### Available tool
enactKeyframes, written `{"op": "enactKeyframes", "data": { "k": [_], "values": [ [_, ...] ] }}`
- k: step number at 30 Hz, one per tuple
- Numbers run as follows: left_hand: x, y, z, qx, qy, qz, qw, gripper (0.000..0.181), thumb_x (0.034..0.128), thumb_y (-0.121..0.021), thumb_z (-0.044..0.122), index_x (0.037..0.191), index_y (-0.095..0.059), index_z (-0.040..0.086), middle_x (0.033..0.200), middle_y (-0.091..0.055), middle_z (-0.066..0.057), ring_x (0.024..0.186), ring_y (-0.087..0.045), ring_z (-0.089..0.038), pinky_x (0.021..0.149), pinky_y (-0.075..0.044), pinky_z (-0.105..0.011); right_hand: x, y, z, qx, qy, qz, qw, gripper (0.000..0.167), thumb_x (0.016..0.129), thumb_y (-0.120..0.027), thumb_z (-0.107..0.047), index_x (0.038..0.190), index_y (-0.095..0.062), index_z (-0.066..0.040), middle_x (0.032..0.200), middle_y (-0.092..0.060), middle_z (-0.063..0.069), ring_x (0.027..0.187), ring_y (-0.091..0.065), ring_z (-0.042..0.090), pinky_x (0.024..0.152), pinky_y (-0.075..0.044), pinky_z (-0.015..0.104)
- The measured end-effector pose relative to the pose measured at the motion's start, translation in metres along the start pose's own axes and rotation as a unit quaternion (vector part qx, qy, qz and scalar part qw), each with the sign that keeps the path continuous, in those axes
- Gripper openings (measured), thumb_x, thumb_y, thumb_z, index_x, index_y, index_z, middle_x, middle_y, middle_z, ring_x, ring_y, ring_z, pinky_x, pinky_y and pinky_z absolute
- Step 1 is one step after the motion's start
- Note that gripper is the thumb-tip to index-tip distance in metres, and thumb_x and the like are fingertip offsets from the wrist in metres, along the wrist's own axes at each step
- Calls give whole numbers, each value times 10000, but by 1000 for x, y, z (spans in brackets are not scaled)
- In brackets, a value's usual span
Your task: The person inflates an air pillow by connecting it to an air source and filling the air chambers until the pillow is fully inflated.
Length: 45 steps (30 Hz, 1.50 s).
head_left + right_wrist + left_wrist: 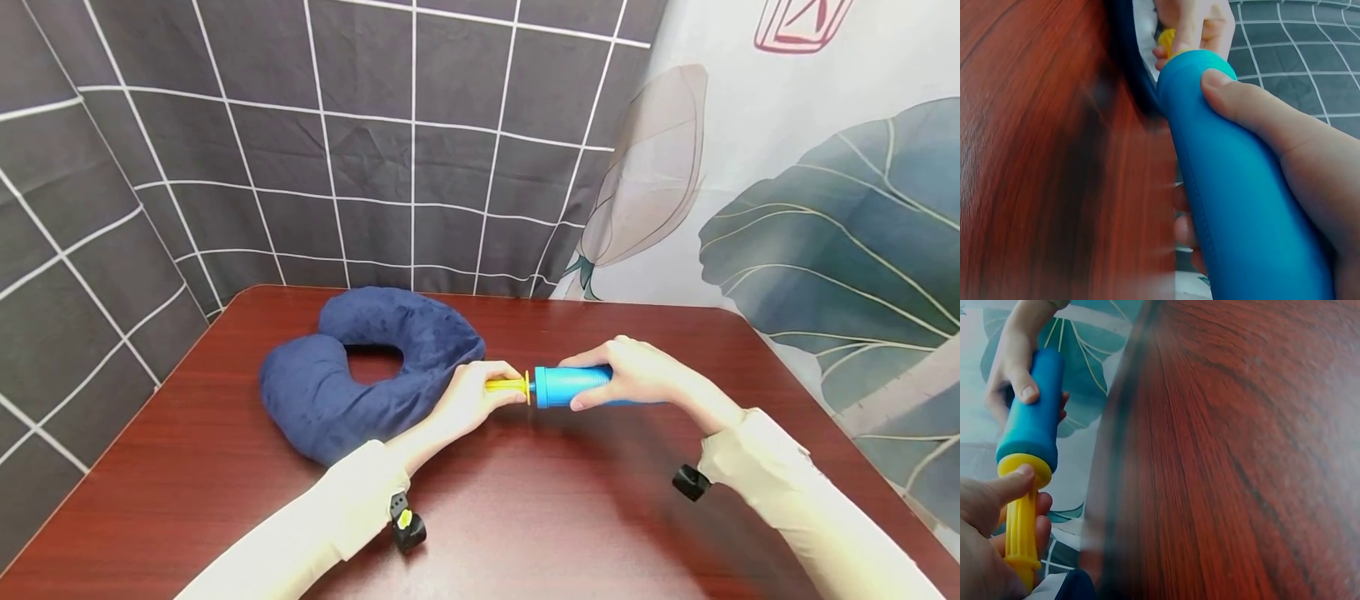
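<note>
My right hand [640, 371] grips the blue barrel [557, 387] of a hand pump, held roughly level over the table. From the other side my left hand [471, 398] holds the pump's yellow ribbed end piece [506, 385] between thumb and fingers. A short gap with a thin shaft shows between the yellow flange and the barrel in the head view. In the left wrist view the thumb lies on the flange of the yellow piece [1021, 525]. The right wrist view shows the right thumb along the barrel [1235, 169]; its far end is out of frame.
A navy plush U-shaped neck pillow [375, 408] lies on the reddish-brown table [480, 517], just behind and beside my left hand. Behind the table hang a dark grid-patterned cloth [360, 158] and a white cloth with leaf prints [840, 242].
</note>
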<state>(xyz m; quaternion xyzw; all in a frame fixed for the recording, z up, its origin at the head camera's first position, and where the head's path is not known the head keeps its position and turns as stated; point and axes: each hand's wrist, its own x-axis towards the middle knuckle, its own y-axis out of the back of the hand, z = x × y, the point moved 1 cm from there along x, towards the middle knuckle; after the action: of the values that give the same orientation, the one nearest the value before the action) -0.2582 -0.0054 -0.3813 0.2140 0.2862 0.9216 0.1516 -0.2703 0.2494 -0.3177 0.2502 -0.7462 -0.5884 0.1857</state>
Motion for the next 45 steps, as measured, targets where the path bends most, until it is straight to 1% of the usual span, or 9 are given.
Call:
{"op": "enactKeyframes", "data": {
  "k": [4, 10, 14, 18, 22, 29, 33, 38, 45],
  "values": [
    [0, 0, -1, 29, -20, 31, 10000, 183, 820, -801, 242, 964, -759, 137, 924, -759, 2, 858, -675, -129, 835, -525, -247, -9, 4, 9, 30, -4, 9, 10000, 595, 739, -764, -630, 1246, -679, -330, 1008, -721, -120, 798, -590, 39, 655, -477, 237],
    [0, 0, -1, 75, -44, 2, 10000, 176, 818, -801, 236, 950, -756, 128, 920, -758, -8, 858, -668, -135, 813, -502, -220, -26, 13, 21, -58, -78, 30, 9999, 587, 744, -760, -630, 1247, -677, -339, 1016, -720, -126, 806, -586, 30, 665, -473, 236],
    [1, 0, -1, 57, -50, 13, 10000, 170, 812, -806, 231, 939, -756, 130, 907, -757, -5, 833, -660, -123, 782, -487, -198, -37, 20, 30, 12, -50, 54, 10000, 572, 749, -780, -588, 1240, -686, -311, 1001, -719, -127, 787, -581, 12, 659, -469, 226],
    [2, 2, -2, 103, -89, 43, 9999, 162, 804, -810, 233, 927, -757, 141, 896, -756, 3, 809, -647, -105, 757, -470, -187, -47, 27, 39, 72, -129, 79, 9999, 577, 739, -801, -562, 1237, -692, -291, 987, -719, -134, 771, -578, -4, 657, -470, 216],
    [2, 3, -4, 97, -65, 16, 9999, 159, 806, -809, 240, 927, -758, 151, 901, -755, 8, 808, -639, -97, 755, -463, -184, -56, 32, 46, 129, -189, 162, 9996, 571, 730, -817, -541, 1229, -699, -289, 980, -722, -148, 761, -582, -16, 653, -469, 210],
    [1, 5, -5, 8, -20, -24, 10000, 146, 814, -805, 243, 922, -758, 155, 903, -754, 12, 804, -638, -83, 752, -466, -180, -74, 37, 59, 330, -117, 347, 9988, 546, 726, -851, -450, 1219, -708, -264, 1012, -738, -130, 774, -591, -25, 649, -469, 212],
    [2, 5, -3, -4, -64, -11, 10000, 143, 816, -804, 247, 917, -757, 158, 897, -750, 16, 794, -622, -81, 752, -466, -185, -83, 43, 66, 430, -279, 308, 9982, 533, 734, -857, -403, 1225, -705, -260, 1026, -735, -121, 788, -586, -19, 648, -466, 220],
    [3, 4, -3, -57, -94, -58, 9999, 140, 824, -797, 252, 916, -756, 155, 886, -749, 17, 798, -623, -85, 765, -476, -193, -88, 49, 69, 435, -446, 216, 9978, 525, 734, -857, -384, 1222, -705, -266, 1020, -732, -134, 798, -581, -23, 648, -458, 223],
    [4, 5, -4, -20, -42, -125, 9999, 176, 819, -802, 260, 953, -760, 155, 906, -748, 18, 833, -635, -103, 789, -493, -205, -79, 42, 60, 540, -181, 227, 9981, 522, 751, -845, -403, 1223, -708, -228, 1025, -739, -115, 783, -593, -15, 643, -478, 218]
  ]
}}
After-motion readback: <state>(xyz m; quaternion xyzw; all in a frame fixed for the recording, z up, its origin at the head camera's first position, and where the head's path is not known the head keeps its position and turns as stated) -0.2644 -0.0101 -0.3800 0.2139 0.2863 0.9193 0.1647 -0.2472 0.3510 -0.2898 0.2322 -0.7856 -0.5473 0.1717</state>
